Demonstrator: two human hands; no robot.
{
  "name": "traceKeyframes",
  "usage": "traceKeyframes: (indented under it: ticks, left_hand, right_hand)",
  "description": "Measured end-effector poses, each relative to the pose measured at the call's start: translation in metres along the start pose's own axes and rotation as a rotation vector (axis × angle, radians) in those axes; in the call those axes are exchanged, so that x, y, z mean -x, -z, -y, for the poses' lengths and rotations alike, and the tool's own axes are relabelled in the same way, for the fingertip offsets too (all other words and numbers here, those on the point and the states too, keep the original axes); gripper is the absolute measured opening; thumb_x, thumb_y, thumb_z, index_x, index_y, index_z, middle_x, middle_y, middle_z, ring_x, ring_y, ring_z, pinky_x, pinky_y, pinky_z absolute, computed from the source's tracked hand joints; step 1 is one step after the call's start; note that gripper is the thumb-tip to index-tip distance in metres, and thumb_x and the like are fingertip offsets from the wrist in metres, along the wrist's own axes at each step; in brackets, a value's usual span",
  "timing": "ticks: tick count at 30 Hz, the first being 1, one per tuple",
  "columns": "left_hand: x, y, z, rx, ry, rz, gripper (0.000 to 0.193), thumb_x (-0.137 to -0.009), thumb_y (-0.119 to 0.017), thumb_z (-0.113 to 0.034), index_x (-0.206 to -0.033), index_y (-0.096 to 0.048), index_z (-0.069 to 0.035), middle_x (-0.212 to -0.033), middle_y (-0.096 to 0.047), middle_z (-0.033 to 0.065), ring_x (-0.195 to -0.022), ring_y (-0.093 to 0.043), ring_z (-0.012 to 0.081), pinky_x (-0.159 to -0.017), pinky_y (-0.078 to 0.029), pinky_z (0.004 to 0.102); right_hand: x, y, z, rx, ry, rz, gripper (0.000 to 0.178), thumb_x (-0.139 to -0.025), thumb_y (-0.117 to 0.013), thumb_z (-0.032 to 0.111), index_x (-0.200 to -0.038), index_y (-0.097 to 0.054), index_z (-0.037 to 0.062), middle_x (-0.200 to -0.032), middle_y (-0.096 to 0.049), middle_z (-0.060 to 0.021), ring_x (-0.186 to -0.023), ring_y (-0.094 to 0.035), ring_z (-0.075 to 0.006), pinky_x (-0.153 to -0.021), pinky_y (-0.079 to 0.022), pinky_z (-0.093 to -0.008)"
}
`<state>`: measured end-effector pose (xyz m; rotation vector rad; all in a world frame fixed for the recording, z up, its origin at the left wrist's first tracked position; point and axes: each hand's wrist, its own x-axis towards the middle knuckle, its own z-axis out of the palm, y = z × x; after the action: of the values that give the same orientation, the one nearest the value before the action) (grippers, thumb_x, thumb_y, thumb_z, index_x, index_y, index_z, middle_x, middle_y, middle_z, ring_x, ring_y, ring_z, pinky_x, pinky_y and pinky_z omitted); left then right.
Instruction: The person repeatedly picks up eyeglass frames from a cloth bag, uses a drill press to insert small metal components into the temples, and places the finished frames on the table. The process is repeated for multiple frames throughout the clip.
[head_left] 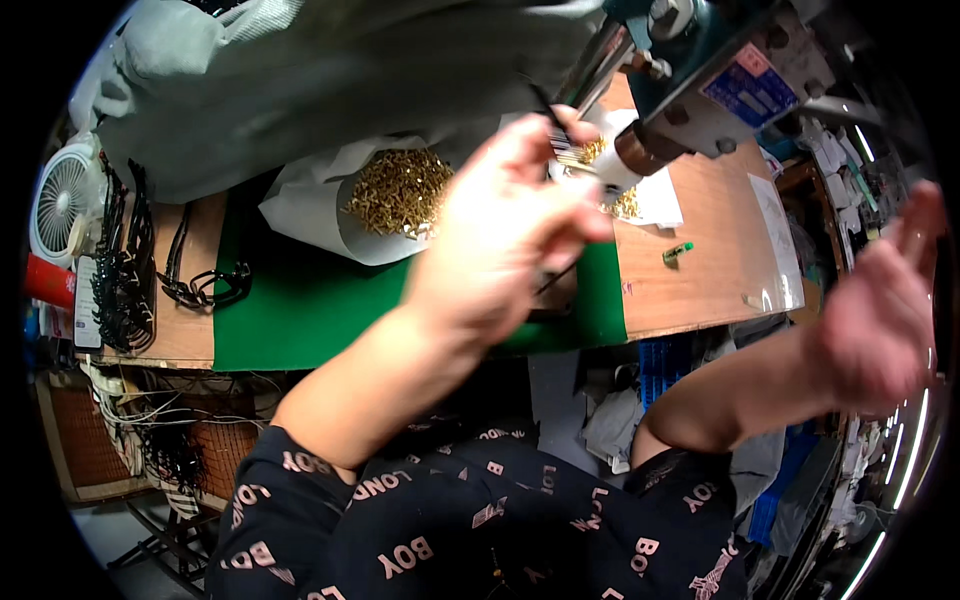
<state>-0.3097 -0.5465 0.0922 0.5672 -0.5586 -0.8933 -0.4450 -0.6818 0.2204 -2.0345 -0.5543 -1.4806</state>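
Observation:
My left hand is raised over the table beside the machine's ram, its fingers closed on a thin black strap. The strap sticks out above the fingers, and the hand hides part of it. Motion blurs the fingertips. Off to the right of the table, my right hand is lifted with its fingers stretched out; it is blurred, and nothing shows in it. Behind my left wrist lies a heap of small gold-coloured metal pieces on white paper.
A dark green press stands at the upper right, more gold pieces beneath it. A small green object lies on the wood. At left are bundled black straps, a phone and a white fan. Grey cloth hangs behind.

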Motion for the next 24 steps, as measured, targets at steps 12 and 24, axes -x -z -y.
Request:
traceKeyframes:
  ticks: [12, 24]
  left_hand:
    - [0.129, 0.157, -0.035, -0.807, -0.068, -0.740, 0.044, -0.090, -0.052, -0.018, -0.128, -0.040, 0.003, -0.114, -0.050, 0.0108, -0.103, -0.049, 0.0219, -0.090, -0.039, 0.0311]
    - [0.104, 0.091, 0.006, -1.967, -0.063, 0.042, 0.042, -0.068, -0.072, -0.020, -0.102, -0.059, 0.000, -0.113, -0.055, 0.0176, -0.109, -0.050, 0.0329, -0.096, -0.036, 0.0440]
  right_hand:
    - [0.222, -0.051, -0.135, 0.664, -1.063, 0.373, 0.014, -0.074, -0.067, 0.008, -0.083, -0.060, -0.0004, -0.069, -0.060, -0.0108, -0.063, -0.058, -0.0208, -0.063, -0.047, -0.0313]
    - [0.241, -0.009, -0.088, 0.573, -0.920, 0.285, 0.004, -0.087, -0.052, 0.004, -0.086, -0.051, -0.0007, -0.074, -0.053, -0.0083, -0.063, -0.050, -0.0155, -0.059, -0.043, -0.0277]
